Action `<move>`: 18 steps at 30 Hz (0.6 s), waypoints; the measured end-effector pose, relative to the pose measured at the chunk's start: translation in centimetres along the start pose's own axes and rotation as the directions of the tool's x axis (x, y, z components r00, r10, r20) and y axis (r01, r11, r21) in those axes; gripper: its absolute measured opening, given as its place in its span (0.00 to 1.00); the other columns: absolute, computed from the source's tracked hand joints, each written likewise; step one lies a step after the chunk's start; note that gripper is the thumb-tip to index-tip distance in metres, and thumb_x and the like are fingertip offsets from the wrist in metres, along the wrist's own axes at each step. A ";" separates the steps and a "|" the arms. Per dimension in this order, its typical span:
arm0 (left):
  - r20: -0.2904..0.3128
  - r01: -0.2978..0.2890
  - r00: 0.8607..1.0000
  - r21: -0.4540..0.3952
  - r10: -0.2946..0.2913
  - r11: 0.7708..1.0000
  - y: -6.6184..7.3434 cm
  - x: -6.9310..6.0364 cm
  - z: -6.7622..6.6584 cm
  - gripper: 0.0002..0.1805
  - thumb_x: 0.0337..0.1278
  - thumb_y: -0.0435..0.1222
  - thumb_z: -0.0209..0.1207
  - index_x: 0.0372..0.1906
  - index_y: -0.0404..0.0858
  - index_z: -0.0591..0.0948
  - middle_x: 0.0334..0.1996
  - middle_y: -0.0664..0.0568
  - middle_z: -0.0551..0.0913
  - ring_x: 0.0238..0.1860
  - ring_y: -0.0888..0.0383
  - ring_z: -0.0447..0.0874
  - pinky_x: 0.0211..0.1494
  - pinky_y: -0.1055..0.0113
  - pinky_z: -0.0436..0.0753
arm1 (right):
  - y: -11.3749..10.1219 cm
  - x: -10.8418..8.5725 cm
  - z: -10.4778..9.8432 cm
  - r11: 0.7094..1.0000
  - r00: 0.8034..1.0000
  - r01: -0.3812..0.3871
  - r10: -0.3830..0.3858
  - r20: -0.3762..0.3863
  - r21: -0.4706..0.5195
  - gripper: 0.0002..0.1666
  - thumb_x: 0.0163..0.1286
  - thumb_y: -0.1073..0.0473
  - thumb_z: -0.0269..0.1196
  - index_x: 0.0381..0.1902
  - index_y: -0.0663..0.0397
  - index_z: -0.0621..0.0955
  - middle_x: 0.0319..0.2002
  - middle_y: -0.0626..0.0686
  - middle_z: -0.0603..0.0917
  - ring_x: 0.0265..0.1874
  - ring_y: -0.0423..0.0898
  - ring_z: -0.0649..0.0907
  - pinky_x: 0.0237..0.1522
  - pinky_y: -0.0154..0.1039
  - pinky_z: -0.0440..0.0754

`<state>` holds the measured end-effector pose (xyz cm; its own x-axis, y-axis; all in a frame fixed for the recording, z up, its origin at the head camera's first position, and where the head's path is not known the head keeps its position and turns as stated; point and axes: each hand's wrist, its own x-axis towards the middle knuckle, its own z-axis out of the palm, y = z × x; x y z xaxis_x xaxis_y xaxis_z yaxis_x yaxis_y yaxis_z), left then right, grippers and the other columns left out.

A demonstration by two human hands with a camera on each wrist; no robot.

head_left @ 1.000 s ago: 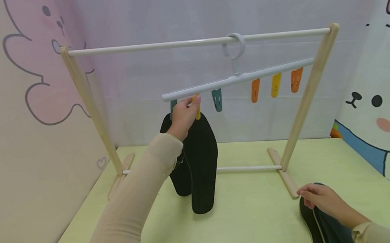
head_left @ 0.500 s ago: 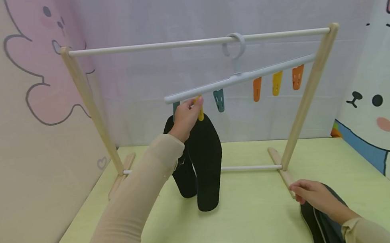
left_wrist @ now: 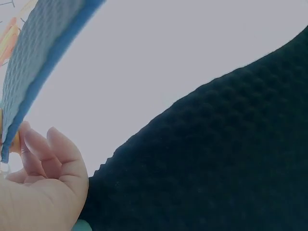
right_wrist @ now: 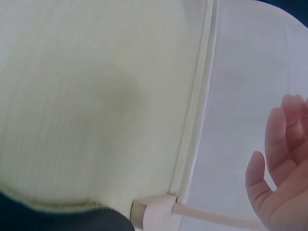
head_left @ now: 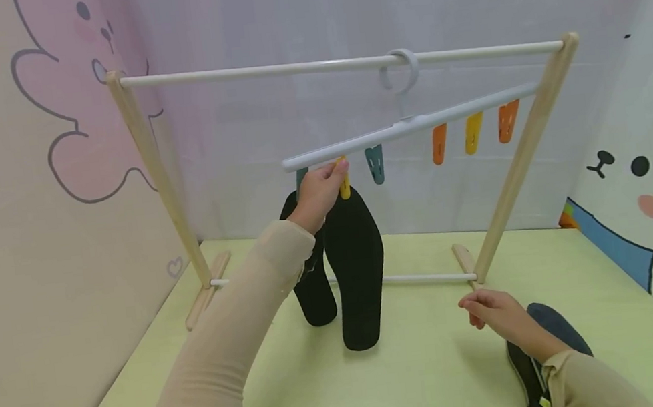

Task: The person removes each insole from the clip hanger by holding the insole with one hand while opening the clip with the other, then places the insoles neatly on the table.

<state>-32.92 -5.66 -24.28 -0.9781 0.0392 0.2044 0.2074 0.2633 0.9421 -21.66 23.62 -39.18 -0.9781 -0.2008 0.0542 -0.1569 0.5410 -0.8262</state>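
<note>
My left hand (head_left: 318,194) pinches a yellow clothespin (head_left: 345,186) under the low left end of a white hanger (head_left: 397,131). A black shoe insole (head_left: 361,273) hangs upright below that clothespin. Beside it, a second black insole (head_left: 315,299) hangs under a dark green clothespin (head_left: 302,181), partly behind my left forearm. The left wrist view shows the bumpy surface of one insole (left_wrist: 216,154) close up. My right hand (head_left: 499,315) hovers above the table with loosely curled fingers, holding nothing. Dark insoles (head_left: 558,325) lie near it, partly hidden by my sleeve.
The hanger's hook (head_left: 402,70) hangs on the white rail (head_left: 239,74) of a wooden rack. Its right post (head_left: 524,161) stands close to the hanger's raised end. Several other clothespins, one green (head_left: 376,165), stay on the hanger. A low crossbar (head_left: 426,277) joins the rack's feet.
My right hand has moved left, away from over the insoles on the table. The hanging insoles and the hanger have shifted slightly right in view. My left hand keeps its pinch on the clothespin.
</note>
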 end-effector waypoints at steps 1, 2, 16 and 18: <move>0.002 0.003 1.000 0.016 -0.003 1.000 0.0 0.0 0.1 0.24 0.71 0.48 0.50 0.57 0.34 0.78 0.47 0.44 0.79 0.50 0.52 0.72 0.61 0.57 0.70 | 0.0 0.1 0.2 1.000 1.000 -0.002 0.002 0.006 0.004 0.14 0.74 0.65 0.52 0.44 0.75 0.77 0.26 0.52 0.78 0.26 0.43 0.78 0.33 0.37 0.77; 0.004 0.007 1.000 0.030 -0.007 1.000 0.0 0.0 0.1 0.24 0.71 0.48 0.49 0.57 0.35 0.78 0.48 0.44 0.79 0.51 0.52 0.72 0.61 0.57 0.70 | 0.0 0.2 0.3 1.000 1.000 -0.007 0.007 0.011 0.010 0.14 0.74 0.65 0.52 0.45 0.75 0.77 0.27 0.53 0.78 0.27 0.45 0.78 0.33 0.37 0.77; 0.020 0.005 1.000 0.013 -0.005 1.000 -0.2 -0.4 0.7 0.22 0.72 0.46 0.49 0.56 0.33 0.78 0.48 0.45 0.77 0.50 0.52 0.70 0.60 0.56 0.70 | -1.5 2.1 1.5 0.997 0.998 0.065 -0.066 0.009 0.049 0.13 0.73 0.66 0.53 0.45 0.75 0.79 0.26 0.51 0.79 0.25 0.41 0.78 0.33 0.36 0.78; 0.015 -0.001 1.000 0.003 0.001 1.000 -0.1 -0.4 0.9 0.22 0.72 0.46 0.50 0.55 0.33 0.79 0.47 0.44 0.77 0.49 0.52 0.70 0.60 0.56 0.70 | -2.0 2.3 1.6 0.996 0.997 0.076 -0.077 0.015 0.051 0.13 0.73 0.66 0.53 0.44 0.74 0.78 0.26 0.52 0.79 0.25 0.41 0.78 0.33 0.36 0.77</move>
<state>-32.53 -4.87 -24.70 -0.9780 0.0535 0.2017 0.2086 0.2661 0.9411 -23.42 20.77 -38.33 -0.9610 -0.2540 0.1091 -0.2235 0.4819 -0.8472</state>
